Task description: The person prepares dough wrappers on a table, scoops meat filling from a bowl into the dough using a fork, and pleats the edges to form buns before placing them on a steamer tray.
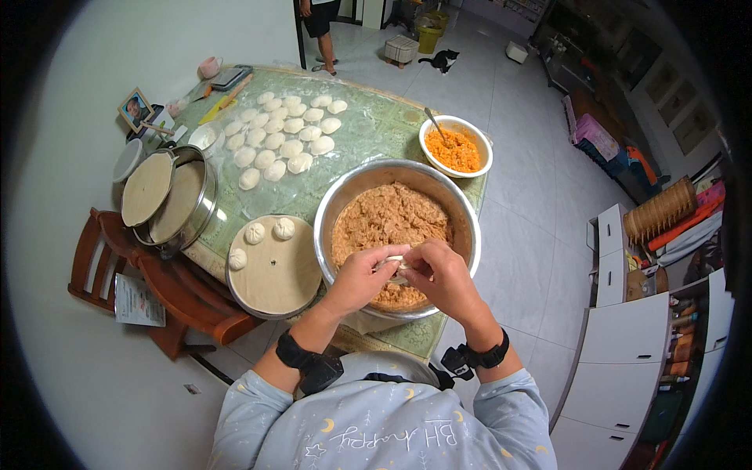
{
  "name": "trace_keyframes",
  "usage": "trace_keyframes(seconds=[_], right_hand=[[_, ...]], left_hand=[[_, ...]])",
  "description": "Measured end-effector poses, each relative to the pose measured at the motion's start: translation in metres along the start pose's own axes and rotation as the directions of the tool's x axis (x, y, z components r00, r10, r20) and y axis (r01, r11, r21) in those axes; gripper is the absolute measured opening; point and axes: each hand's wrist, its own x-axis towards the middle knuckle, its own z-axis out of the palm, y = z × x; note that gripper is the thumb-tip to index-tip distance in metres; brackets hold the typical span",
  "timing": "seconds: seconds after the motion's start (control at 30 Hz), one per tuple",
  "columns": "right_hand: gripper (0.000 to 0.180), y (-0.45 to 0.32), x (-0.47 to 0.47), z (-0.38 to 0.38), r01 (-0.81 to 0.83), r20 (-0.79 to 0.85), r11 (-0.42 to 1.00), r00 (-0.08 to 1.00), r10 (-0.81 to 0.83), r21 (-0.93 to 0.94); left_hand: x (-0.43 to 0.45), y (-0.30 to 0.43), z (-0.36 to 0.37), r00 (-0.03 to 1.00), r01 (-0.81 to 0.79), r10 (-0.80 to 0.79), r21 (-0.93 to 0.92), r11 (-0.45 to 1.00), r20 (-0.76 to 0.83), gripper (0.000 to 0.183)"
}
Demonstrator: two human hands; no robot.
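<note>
Over a large steel bowl of minced filling, my left hand and my right hand meet around one small dough bun. Fingers of both hands press at its upper edge, and they hide most of it. To the left, a round steamer tray with a cloth liner carries three pleated buns near its far and left rim. Beyond, several flat dough rounds lie in rows on the floured green tablecloth.
A white bowl of orange shredded filling with a spoon stands at the table's far right. Steamer pots crowd the left edge above a wooden chair. A rolling pin lies far left. Another person and a cat are beyond.
</note>
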Motion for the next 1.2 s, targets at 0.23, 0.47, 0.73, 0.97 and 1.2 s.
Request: trace_keyframes(seconds=[0.23, 0.47, 0.73, 0.97, 1.2], right_hand=[[0.011, -0.013, 0.001, 0.000, -0.041, -0.001, 0.999, 0.999, 0.041, 0.019], [0.013, -0.002, 0.000, 0.009, 0.011, -0.145, 1.000, 0.989, -0.015, -0.026], [0.012, -0.011, 0.006, 0.001, 0.183, -0.084, 0.961, 0.975, -0.204, -0.210], [0.013, -0.009, 0.010, 0.003, 0.320, -0.078, 0.929, 0.938, -0.338, -0.183], [0.014, -0.016, 0.006, 0.009, 0.023, -0.193, 0.927, 0.980, 0.053, 0.374]], left_hand=[[0.002, 0.008, -0.004, 0.993, -0.108, 0.091, 0.233, 0.966, 0.082, 0.048], [0.007, -0.009, 0.000, 0.975, -0.139, 0.156, 0.115, 0.984, -0.155, 0.044], [0.004, -0.013, 0.000, 0.990, 0.008, -0.014, -0.039, 0.999, -0.140, 0.027], [0.005, 0.001, -0.003, 0.988, -0.096, 0.110, 0.131, 0.987, -0.104, 0.036], [0.000, 0.004, 0.011, 0.951, 0.203, -0.304, -0.846, 0.493, 0.051, 0.066]])
